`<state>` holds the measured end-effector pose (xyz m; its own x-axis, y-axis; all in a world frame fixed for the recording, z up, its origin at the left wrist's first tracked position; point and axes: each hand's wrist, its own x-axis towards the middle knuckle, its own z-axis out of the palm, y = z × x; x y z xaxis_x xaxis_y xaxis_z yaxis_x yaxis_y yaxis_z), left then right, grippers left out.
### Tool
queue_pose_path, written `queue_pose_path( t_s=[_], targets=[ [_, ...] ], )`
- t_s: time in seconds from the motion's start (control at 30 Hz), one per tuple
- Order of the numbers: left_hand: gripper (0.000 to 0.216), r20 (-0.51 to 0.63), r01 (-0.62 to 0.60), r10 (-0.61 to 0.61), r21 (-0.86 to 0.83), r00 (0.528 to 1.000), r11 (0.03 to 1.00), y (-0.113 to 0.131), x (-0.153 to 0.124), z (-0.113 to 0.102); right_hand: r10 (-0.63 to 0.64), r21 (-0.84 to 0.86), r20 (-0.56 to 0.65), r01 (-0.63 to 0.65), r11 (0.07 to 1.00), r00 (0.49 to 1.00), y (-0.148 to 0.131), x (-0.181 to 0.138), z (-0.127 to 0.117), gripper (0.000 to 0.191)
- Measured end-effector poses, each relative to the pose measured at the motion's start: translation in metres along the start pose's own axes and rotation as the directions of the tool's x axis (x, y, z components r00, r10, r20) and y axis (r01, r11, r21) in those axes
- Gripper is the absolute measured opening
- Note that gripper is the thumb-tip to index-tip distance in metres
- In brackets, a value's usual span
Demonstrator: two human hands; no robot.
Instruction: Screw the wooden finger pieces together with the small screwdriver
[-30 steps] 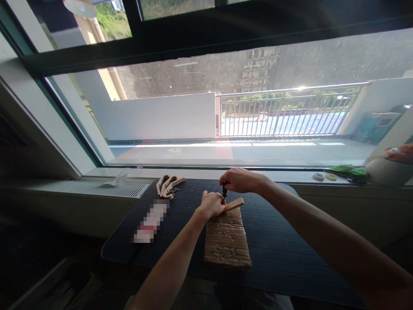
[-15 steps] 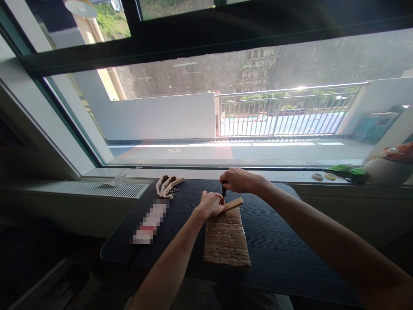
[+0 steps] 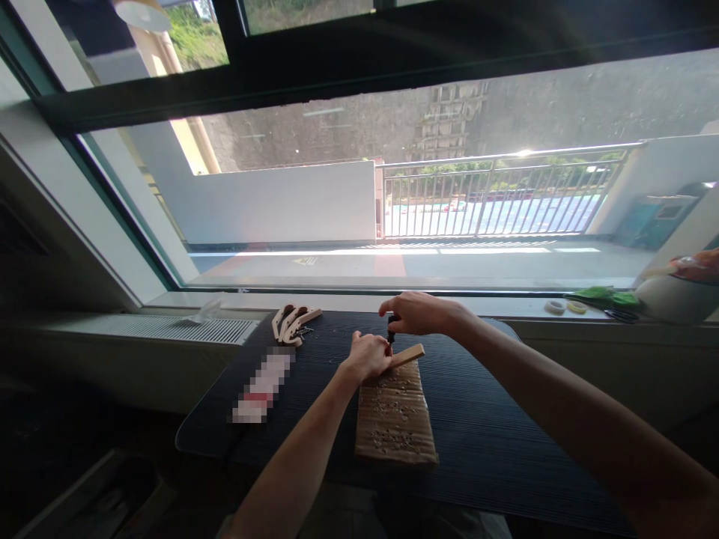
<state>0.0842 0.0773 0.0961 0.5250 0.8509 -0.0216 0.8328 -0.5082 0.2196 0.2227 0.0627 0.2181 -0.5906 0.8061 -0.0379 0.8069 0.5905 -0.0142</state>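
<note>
One wood strip [image 3: 409, 356] lies across the cardboard pad's [image 3: 396, 430] 12 o'clock end. Our left arm reaches in from 7, right from 4, wrist above the strip. Left hand [image 3: 369, 355] curled, gripping strip; right hand [image 3: 416, 312] closed round one upright black-handled tool [image 3: 392, 329]. Two tape rolls [image 3: 555, 307] between 2 and 3.

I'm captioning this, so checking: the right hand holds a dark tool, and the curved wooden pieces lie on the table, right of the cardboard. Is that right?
Not quite. The head view shows the curved wooden pieces left of the cardboard, not right. They do lie on the table, and the right hand does hold a dark tool.
</note>
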Motion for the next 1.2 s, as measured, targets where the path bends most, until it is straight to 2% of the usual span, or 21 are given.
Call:
queue_pose_path(
  t_s=[0.17, 0.4, 0.53, 0.67, 0.83, 1.03, 1.2],
  targets=[
    [0.031, 0.003, -0.003, 0.003, -0.005, 1.000, 1.000, -0.001, -0.001, -0.001, -0.036, 0.009, -0.008, 0.036, 0.999, 0.999, 0.000, -0.001, -0.004, 0.030],
    [0.025, 0.012, 0.005, -0.005, 0.001, 1.000, 1.000, 0.000, 0.000, -0.001, -0.044, 0.000, -0.047, 0.044, 0.999, 0.998, -0.001, 0.000, 0.003, 0.024],
    [0.025, 0.010, 0.006, -0.006, 0.003, 1.000, 1.000, 0.001, -0.001, -0.002, -0.010, -0.009, -0.039, 0.009, 1.000, 0.999, 0.000, -0.001, 0.001, 0.027],
    [0.024, 0.005, 0.011, -0.011, -0.001, 1.000, 1.000, 0.002, -0.002, -0.002, -0.003, 0.017, 0.001, 0.003, 1.000, 1.000, 0.002, -0.003, -0.002, 0.039],
    [0.024, 0.008, 0.006, -0.006, -0.010, 1.000, 1.000, 0.002, -0.003, -0.004, -0.068, 0.024, -0.014, 0.068, 0.997, 0.998, 0.005, -0.002, 0.002, 0.028],
    [0.024, 0.002, 0.017, -0.017, -0.007, 1.000, 1.000, 0.004, -0.003, -0.005, -0.054, 0.003, -0.042, 0.054, 0.999, 0.998, 0.007, -0.001, 0.008, 0.024],
    [0.024, 0.001, 0.023, -0.023, 0.001, 1.000, 1.000, 0.004, -0.005, -0.005, -0.017, 0.010, -0.029, 0.017, 1.000, 0.999, 0.006, -0.001, 0.005, 0.029]
  ],
)
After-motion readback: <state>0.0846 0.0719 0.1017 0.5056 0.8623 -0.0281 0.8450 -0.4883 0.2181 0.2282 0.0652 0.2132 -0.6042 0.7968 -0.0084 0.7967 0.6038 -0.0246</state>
